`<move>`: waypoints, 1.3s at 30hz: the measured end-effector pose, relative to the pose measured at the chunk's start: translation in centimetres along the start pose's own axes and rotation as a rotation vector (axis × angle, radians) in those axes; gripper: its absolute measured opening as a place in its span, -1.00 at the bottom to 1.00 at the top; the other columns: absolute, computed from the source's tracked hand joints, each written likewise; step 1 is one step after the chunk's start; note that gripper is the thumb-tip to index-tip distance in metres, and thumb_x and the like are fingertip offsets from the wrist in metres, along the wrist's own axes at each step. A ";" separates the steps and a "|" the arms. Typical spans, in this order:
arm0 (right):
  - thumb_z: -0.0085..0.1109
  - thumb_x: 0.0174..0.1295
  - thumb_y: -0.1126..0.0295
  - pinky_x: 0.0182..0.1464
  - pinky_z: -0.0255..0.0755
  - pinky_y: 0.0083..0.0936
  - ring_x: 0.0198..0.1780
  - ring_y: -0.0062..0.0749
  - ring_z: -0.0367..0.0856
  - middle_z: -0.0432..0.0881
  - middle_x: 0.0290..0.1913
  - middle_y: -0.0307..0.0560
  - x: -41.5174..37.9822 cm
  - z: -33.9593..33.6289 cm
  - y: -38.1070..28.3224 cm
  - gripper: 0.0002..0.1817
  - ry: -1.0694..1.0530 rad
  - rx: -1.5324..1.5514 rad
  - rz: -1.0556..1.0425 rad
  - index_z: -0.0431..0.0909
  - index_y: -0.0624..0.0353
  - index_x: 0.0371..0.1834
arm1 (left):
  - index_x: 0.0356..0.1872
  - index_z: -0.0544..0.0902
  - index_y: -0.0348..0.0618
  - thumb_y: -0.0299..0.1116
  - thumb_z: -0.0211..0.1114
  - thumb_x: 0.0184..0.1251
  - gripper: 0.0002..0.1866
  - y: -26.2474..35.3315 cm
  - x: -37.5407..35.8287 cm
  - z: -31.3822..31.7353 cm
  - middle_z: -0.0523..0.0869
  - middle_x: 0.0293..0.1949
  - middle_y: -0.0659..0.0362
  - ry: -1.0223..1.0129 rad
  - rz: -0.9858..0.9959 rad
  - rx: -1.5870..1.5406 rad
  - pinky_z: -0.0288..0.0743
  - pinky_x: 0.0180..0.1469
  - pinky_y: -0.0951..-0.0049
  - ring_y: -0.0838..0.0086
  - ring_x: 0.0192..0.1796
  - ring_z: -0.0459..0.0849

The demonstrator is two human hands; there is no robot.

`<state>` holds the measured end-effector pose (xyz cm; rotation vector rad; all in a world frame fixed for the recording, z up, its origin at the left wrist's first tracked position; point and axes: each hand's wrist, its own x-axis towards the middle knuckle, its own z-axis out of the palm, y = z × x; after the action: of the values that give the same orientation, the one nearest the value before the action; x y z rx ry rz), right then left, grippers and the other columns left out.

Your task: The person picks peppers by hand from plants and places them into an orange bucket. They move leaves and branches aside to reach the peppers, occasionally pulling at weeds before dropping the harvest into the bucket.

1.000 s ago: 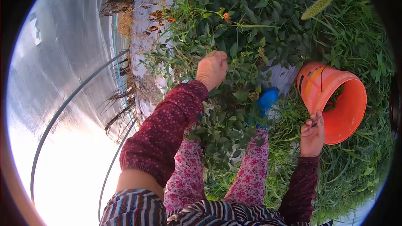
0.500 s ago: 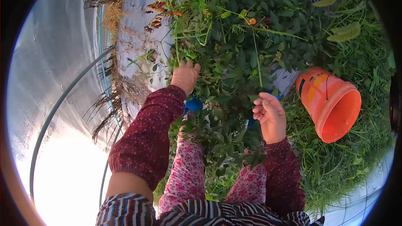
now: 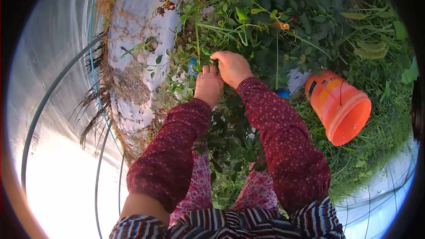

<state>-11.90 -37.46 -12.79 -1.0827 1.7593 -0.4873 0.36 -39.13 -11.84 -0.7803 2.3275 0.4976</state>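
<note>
My left hand (image 3: 209, 86) reaches into the leafy pepper plants (image 3: 248, 22), its fingers bent and closed among the stems, and what they hold is hidden. Touching it from the right is my right hand (image 3: 233, 67), with thumb and forefinger pinched at the foliage beside a green pepper (image 3: 206, 51). Leaves and the fingers themselves hide whatever is in that pinch. A bright green pepper (image 3: 241, 14) hangs above the hands, and an orange-red one (image 3: 282, 25) is farther right.
An orange bucket (image 3: 338, 108) lies tipped in the grass at the right, its mouth toward me. Whitish ground sheeting (image 3: 137, 26) with dry stems runs along the left, beside plastic film and a curved pipe (image 3: 53, 86). Blue shoes show partly among the plants.
My right hand has moved up and left from beside the plants to meet my left hand. My left hand has shifted slightly right and down. The view has shifted a little.
</note>
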 end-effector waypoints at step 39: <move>0.10 0.22 0.41 -0.38 0.38 -0.64 -0.41 -0.67 0.50 0.59 -0.33 -0.28 -3.1 -5.1 4.5 -0.80 0.320 0.932 0.564 0.57 0.15 -0.11 | -0.09 0.55 -0.19 -0.42 0.19 0.02 -0.66 -0.4 -0.9 2.6 0.55 -0.09 0.06 0.225 0.096 -0.054 0.38 0.07 0.22 0.10 0.14 0.42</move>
<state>-18.00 -33.28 -12.17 0.1499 1.6902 -1.0068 2.31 -37.72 -13.18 -0.7868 2.5791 0.5400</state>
